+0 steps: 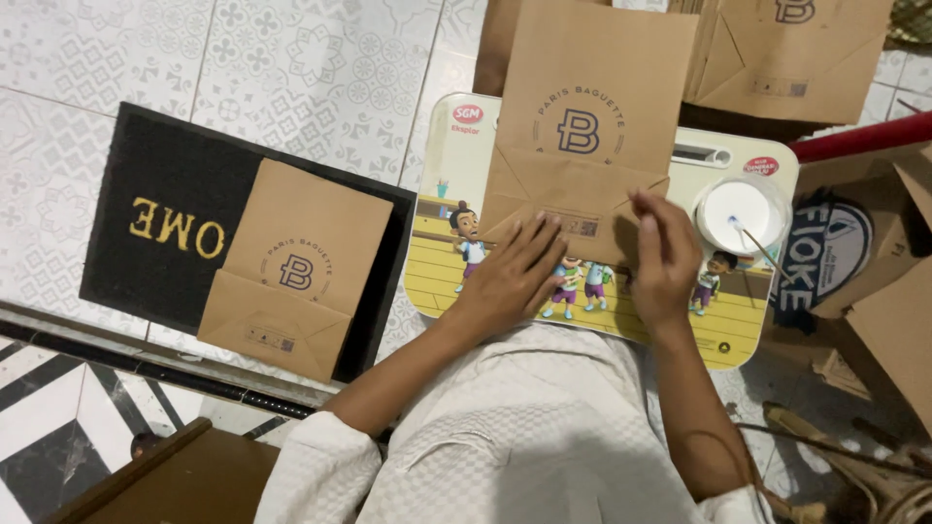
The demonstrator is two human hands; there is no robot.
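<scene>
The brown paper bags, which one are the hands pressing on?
The flat paper bag on the cartoon lap tray; the left hand and right hand press its folded bottom. Another bag lies untouched on the black doormat.

I take this for a home used as a small paper-bag workplace, with the work done on the floor. I see patterned white floor tiles (320,68), a black doormat (165,223) by a threshold strip (146,374), and a child's cartoon lap table (738,330) serving as the desk. Brown paper bags (301,267) and flattened cardboard boxes (893,320) lie about.
</scene>
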